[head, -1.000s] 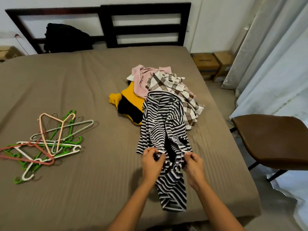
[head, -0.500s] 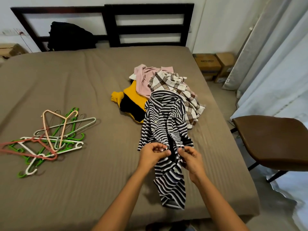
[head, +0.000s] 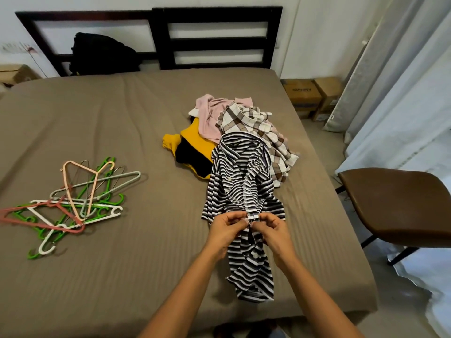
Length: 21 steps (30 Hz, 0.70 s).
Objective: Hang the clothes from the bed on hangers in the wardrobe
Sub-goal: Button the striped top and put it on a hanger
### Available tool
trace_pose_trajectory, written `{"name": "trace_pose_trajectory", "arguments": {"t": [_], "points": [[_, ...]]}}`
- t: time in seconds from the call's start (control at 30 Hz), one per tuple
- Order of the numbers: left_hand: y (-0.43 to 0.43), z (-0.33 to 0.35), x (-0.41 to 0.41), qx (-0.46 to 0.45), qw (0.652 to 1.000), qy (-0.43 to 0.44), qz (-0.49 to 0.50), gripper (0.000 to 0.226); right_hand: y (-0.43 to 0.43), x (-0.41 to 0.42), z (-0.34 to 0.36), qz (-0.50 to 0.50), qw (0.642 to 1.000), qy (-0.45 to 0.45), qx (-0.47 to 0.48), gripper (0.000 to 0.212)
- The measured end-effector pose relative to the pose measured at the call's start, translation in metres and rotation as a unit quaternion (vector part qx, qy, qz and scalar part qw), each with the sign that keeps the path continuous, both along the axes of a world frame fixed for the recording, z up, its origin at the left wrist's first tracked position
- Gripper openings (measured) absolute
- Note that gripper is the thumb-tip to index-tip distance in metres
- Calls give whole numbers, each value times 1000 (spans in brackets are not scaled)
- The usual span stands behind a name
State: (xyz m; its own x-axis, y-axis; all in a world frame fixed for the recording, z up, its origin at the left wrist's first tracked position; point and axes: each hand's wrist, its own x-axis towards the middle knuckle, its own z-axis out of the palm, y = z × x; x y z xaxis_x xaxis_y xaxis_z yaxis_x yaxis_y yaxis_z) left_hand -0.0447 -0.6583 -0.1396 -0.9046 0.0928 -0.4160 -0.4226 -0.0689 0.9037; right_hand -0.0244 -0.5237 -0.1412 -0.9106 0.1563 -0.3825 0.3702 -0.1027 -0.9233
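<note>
Striped shirt (head: 241,181): lies lengthwise on the right half of the bed (head: 122,123), collar against the clothes pile (head: 244,118).
Change: the left hand (head: 225,228) and right hand (head: 273,230), apart on the shirt's front edges a second ago, now meet at its middle.
Fingers (head: 238,219): both sets narrow, pinching the two front edges together.
Meaning: probably fastening a button; hanging has not begun.
Hangers (head: 73,203): a tangled heap well apart on the left, unmoved.
</note>
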Motion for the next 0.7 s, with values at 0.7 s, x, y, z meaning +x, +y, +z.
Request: {"name": "trace_pose_trajectory", "arguments": {"t": [0.7], "points": [[1,2,9,-197,966,167,-14,35,7,-1,1,70,963,89,246,12]]}}
